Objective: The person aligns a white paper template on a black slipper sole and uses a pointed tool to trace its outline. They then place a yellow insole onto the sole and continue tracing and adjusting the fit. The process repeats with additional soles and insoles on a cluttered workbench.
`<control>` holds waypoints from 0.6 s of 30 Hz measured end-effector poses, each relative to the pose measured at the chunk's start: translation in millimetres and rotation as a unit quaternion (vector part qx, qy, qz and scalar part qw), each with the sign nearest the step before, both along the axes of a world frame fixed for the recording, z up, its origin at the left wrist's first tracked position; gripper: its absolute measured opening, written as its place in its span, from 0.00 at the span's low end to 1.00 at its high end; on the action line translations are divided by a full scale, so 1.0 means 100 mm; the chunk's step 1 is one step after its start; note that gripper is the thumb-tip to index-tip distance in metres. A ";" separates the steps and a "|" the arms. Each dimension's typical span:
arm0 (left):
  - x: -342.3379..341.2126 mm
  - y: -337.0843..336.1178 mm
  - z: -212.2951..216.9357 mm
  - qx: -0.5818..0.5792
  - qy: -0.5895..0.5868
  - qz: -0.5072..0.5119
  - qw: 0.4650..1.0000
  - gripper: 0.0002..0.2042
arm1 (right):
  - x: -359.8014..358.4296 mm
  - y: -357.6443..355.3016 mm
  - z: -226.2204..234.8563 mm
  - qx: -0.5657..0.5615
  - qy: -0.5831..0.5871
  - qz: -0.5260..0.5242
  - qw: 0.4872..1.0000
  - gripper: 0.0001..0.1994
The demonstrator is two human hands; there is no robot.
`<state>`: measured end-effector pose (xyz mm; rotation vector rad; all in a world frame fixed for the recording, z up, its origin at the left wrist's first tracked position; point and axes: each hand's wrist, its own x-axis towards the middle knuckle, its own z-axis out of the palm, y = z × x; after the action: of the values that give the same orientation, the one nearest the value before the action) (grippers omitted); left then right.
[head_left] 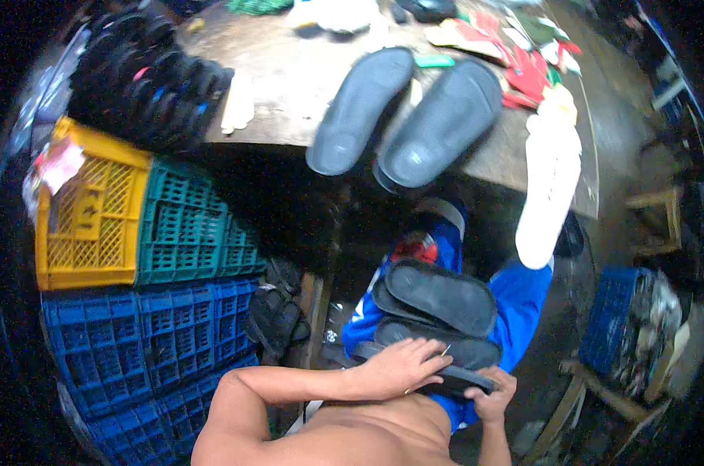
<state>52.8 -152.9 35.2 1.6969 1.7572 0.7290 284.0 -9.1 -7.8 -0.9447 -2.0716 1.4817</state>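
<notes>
You have a black sole (465, 377) between your hands, right hand (494, 394) closed on its end, left hand (402, 366) loosely bent over it (grip indeterminable), apparently a positioning step, the next move seemingly calling for steadiness.

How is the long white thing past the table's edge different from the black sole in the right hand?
The white thing looks bright and pale, while the black sole looks dark. The white thing pokes past the edge of the table, untouched, but the black sole has the right hand gripping one end. Both look long.
</notes>
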 end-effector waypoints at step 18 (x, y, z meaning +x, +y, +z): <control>-3.87 0.16 0.61 0.123 0.245 0.576 0.770 0.23 | -0.27 -0.05 0.00 -0.144 0.030 -0.038 0.988 0.15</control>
<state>-334.4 -137.0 95.9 0.7557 3.2309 1.0775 256.9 -13.8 -7.9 -1.0570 -1.7892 1.7775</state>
